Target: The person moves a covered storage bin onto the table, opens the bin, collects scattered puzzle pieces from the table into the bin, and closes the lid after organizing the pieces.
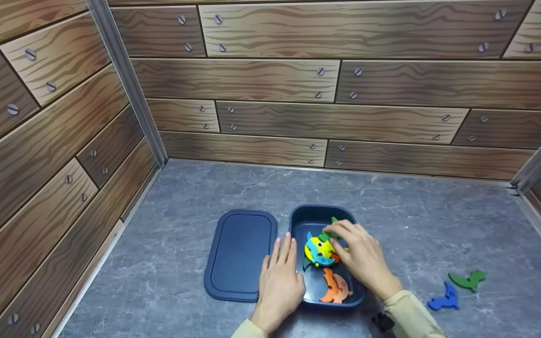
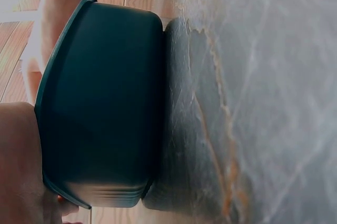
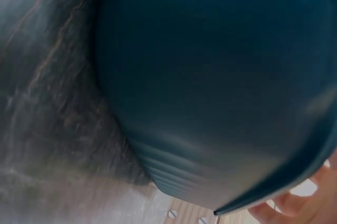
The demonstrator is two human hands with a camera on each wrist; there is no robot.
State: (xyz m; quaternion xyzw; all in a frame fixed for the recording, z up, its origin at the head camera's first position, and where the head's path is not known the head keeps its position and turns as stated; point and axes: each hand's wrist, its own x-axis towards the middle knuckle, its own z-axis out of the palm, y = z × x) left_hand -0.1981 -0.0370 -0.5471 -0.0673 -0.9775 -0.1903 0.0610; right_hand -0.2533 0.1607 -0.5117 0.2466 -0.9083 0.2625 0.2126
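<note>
A dark blue box (image 1: 328, 305) stands without its lid, holding several coloured animal-shaped pieces. My right hand (image 1: 367, 256) reaches over its right rim and pinches a green piece (image 1: 328, 236) between thumb and fingers. Right under that lies a round cluster of yellow and light-blue pieces (image 1: 320, 251). An orange piece (image 1: 329, 286) and a paler peach piece (image 1: 343, 287) lie at the box's near end. My left hand (image 1: 282, 286) rests at the left rim, its fingers straight. In both wrist views the box's outer wall (image 2: 105, 103) fills much of the picture.
The dark blue lid (image 1: 242, 253) lies flat left of the box, close to my left hand. On the grey marbled table (image 1: 181, 197), off to the right, are a green animal piece (image 1: 470, 280) and a blue one (image 1: 445, 298). Wood-patterned walls (image 1: 261, 80) enclose the table.
</note>
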